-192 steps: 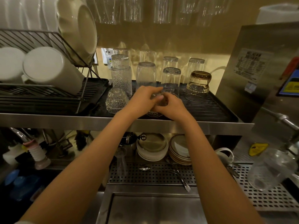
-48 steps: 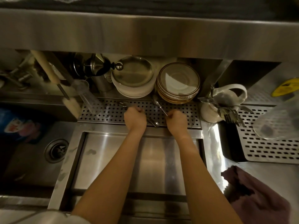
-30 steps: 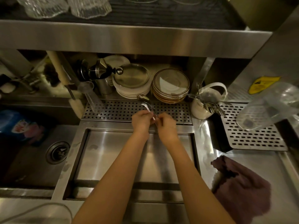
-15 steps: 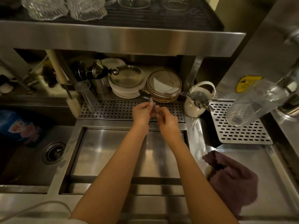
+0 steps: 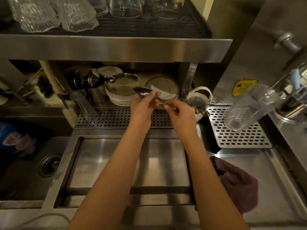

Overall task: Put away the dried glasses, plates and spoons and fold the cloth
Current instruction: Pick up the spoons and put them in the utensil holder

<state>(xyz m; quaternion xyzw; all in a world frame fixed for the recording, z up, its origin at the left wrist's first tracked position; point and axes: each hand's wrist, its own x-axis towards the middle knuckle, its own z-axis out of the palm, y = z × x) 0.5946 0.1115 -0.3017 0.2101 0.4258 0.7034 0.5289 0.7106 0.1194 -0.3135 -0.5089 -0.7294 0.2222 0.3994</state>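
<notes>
Both hands grip the spoons [image 5: 144, 91] above the perforated drain tray [image 5: 116, 117]: the left hand [image 5: 144, 105] is closed around the bowl end, the right hand [image 5: 181, 112] closed around the handles. How many spoons are in the bundle cannot be told. Behind stand two plate stacks [image 5: 123, 90]; to the right, a white cutlery holder [image 5: 201, 98]. The purple cloth [image 5: 239, 185] lies crumpled on the steel counter [image 5: 265, 163], right of the sink basin [image 5: 129, 163]. Upturned glasses [image 5: 54, 14] occupy the upper shelf [image 5: 116, 47].
</notes>
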